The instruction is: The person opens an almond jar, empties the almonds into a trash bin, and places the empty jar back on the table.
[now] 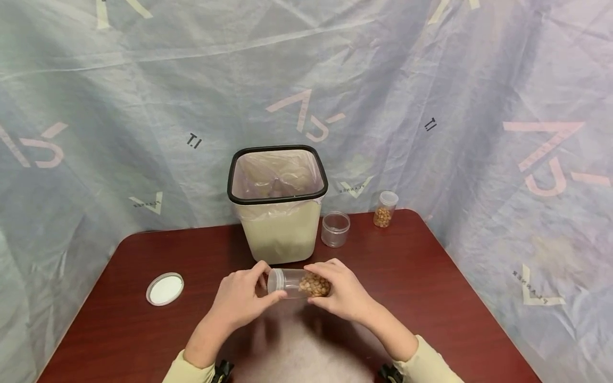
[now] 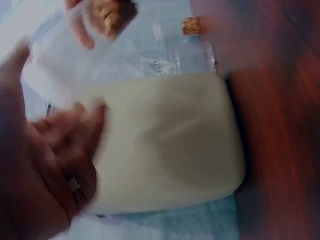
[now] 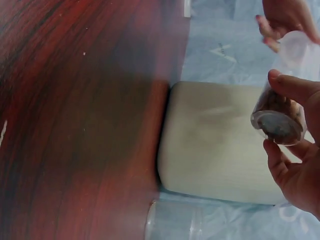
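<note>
A clear plastic jar [image 1: 293, 283] lies sideways in the air between both hands, in front of the bin. Round brown pieces like nuts [image 1: 316, 285] are gathered at its right end. My right hand [image 1: 346, 291] grips the jar near its base, thumb and fingers on opposite sides; the right wrist view shows the clear base [image 3: 276, 125] facing that camera. At the other end, my left hand [image 1: 239, 298] has its thumb and fingers around the translucent lid [image 1: 276, 281]. Motion blurs the left fingers [image 2: 75, 150] in the left wrist view.
A bin [image 1: 280, 234] with a black rim and a plastic liner stands at the table's back. To its right are a clear open container [image 1: 335, 230] and a lidded jar [image 1: 385, 210] of similar brown pieces. A round white-centred lid [image 1: 165, 289] lies on the left of the red-brown table [image 1: 426, 298].
</note>
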Tool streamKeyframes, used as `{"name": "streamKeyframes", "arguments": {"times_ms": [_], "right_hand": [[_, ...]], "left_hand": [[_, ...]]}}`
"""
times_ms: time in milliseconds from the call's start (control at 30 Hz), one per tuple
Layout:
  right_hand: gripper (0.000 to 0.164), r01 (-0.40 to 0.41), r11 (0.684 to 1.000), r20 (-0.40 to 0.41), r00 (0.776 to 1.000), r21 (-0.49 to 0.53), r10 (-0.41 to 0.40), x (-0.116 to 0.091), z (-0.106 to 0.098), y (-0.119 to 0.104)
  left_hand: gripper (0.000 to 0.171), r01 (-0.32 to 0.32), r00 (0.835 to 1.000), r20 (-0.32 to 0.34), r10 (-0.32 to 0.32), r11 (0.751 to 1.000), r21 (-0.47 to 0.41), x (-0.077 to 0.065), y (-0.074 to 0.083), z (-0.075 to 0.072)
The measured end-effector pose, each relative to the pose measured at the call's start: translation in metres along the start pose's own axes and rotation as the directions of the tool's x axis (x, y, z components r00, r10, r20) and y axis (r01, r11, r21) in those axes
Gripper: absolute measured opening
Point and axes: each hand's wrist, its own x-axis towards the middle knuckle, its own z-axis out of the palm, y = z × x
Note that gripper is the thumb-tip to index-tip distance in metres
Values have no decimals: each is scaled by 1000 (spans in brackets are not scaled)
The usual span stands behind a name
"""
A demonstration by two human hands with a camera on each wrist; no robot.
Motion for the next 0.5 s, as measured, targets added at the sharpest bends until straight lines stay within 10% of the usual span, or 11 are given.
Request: {"name": "streamKeyframes", "arguments": {"times_ms": [200, 500], "right_hand": [[68, -17, 1000, 6, 1000, 21, 17, 0, 4, 2], [69, -22, 999, 35, 999, 49, 20, 5, 5, 3]], "left_hand": [[67, 52, 999, 6, -54, 982, 179, -3, 10, -2], [72, -266, 964, 43, 263, 960, 90, -7, 5, -28]]}}
